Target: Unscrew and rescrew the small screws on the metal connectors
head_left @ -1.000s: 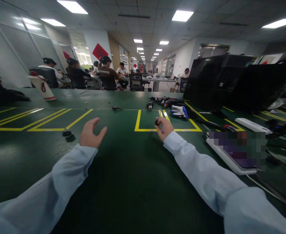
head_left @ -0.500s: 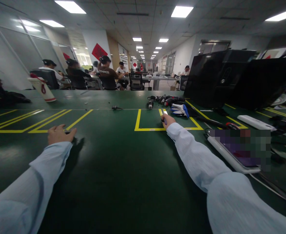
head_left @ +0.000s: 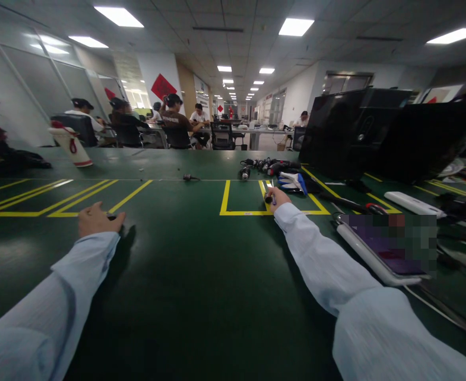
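On the left of the green table [head_left: 201, 275], my left hand [head_left: 100, 219] is open, its thumb and fingers apart. A small dark piece [head_left: 111, 217] shows beside its thumb; whether the hand touches it I cannot tell. My right hand [head_left: 281, 199] is closed around a small dark tool [head_left: 273, 199] with a purplish handle and a thin shaft pointing up and away. A dark round part [head_left: 267, 199] shows by its fingers. This hand is over the yellow tape outline [head_left: 240, 213]. Just beyond it lies a white and blue glove [head_left: 294, 182].
A dark plug-like piece [head_left: 191, 178] lies mid-table. Behind the glove are tangled black tools and cables [head_left: 266, 165]. To the right sit a phone [head_left: 387, 246], a white power strip [head_left: 413, 205] and black computer cases [head_left: 331, 132]. A paper cup [head_left: 74, 148] leans far left.
My right hand has turned slightly, and the dark round part by its fingers now shows. My left hand stays in place. The view has tilted up a little.
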The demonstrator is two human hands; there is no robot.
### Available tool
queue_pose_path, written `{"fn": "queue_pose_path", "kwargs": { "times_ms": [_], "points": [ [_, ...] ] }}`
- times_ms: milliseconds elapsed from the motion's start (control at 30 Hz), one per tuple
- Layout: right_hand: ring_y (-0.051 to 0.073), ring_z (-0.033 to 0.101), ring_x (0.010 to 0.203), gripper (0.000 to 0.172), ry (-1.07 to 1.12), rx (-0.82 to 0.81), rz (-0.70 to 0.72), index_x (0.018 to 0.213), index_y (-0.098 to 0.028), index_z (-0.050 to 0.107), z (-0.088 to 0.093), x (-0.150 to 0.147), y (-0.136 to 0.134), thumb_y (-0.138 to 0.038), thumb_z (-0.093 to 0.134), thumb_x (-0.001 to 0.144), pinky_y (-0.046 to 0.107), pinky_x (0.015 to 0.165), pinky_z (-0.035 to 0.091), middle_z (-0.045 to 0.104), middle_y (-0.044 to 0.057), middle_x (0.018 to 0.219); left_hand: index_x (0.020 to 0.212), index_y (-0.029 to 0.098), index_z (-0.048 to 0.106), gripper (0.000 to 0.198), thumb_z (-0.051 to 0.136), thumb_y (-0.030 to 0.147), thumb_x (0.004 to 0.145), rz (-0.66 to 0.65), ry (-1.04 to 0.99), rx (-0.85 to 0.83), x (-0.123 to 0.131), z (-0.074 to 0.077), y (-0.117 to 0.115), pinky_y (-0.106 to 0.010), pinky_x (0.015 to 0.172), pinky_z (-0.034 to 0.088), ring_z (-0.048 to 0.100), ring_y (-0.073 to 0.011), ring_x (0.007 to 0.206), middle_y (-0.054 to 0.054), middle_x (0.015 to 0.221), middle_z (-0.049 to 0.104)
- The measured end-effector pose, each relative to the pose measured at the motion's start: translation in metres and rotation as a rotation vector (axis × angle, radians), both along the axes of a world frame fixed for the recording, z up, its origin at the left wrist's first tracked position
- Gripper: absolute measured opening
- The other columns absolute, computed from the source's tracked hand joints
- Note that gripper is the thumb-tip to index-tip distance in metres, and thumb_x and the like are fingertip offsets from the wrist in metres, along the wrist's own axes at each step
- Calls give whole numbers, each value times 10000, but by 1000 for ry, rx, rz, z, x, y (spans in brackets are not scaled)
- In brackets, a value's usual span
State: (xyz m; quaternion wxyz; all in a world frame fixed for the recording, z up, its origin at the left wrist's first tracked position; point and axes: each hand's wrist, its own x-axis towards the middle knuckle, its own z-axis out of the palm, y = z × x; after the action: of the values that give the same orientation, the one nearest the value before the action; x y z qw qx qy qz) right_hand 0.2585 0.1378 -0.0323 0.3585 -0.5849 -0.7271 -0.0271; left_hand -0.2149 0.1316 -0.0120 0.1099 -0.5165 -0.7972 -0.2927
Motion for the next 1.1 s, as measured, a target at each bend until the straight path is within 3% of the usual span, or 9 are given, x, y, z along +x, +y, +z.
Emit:
{"fn": "queue_pose_path", "kwargs": {
  "times_ms": [100,167,300,400,467,533,700,900,1100],
  "points": [
    [204,519,987,236,26,64,54,1060,-162,504,1,-10,-17,-233,491,835,407,822,439,503,79,1139,1199,-11,360,663,540,358,678,-91,162,245,9,-1,-3,-460,934,307,339,-341,1163,-247,1240,365],
    [230,465,1096,233,26,83,123,944,-170,520,-2,-21,-38,-63,527,736,410,918,385,489,94,1190,1185,-3,368,608,518,333,700,-234,268,352,23,-2,-7,-457,947,297,329,-321,1176,-232,1241,374],
    [181,482,1099,294,-10,74,332,866,-193,477,-7,-41,-99,-3,469,642,320,924,405,524,71,1181,1095,35,438,457,475,326,745,-593,369,419,84,-3,-22,-412,937,337,402,-279,1123,-199,1160,452],
    [189,471,1111,254,51,130,489,842,-200,450,-4,-43,-148,-29,423,656,355,908,411,546,96,1148,1049,99,484,352,446,317,775,-879,365,317,156,0,-29,-374,943,345,417,-247,1116,-163,1174,450],
    [194,493,1082,246,49,128,522,840,-209,444,-1,-38,-172,-40,412,664,366,877,432,553,99,1139,1072,123,484,353,412,336,800,-1029,373,119,210,3,-25,-351,921,368,435,-235,1104,-148,1191,439],
    [198,512,1058,253,52,129,514,831,-218,436,3,-31,-185,-31,411,663,375,865,438,567,99,1115,1177,132,411,455,421,382,797,-1053,377,-103,260,7,-13,-348,925,363,440,-249,1109,-161,1273,346],
    [219,526,1029,248,69,127,412,808,-223,435,7,-15,-181,-25,410,661,402,840,440,589,100,1047,1221,231,390,497,473,430,773,-1023,389,-230,350,5,31,-423,842,409,501,-305,1041,-164,1328,269],
    [206,539,992,253,80,126,392,787,-214,439,5,-8,-163,-9,410,643,376,822,449,600,97,1000,1076,137,490,305,472,300,819,-994,457,-280,384,-3,50,-402,788,451,532,-192,935,-85,1081,524],
    [203,539,991,249,105,123,420,801,-209,446,7,-2,-168,-16,413,646,380,826,449,599,93,1000,1028,141,548,259,456,263,818,-945,509,-173,347,10,43,-345,791,438,528,-208,940,-108,1048,522]
  ]
}}
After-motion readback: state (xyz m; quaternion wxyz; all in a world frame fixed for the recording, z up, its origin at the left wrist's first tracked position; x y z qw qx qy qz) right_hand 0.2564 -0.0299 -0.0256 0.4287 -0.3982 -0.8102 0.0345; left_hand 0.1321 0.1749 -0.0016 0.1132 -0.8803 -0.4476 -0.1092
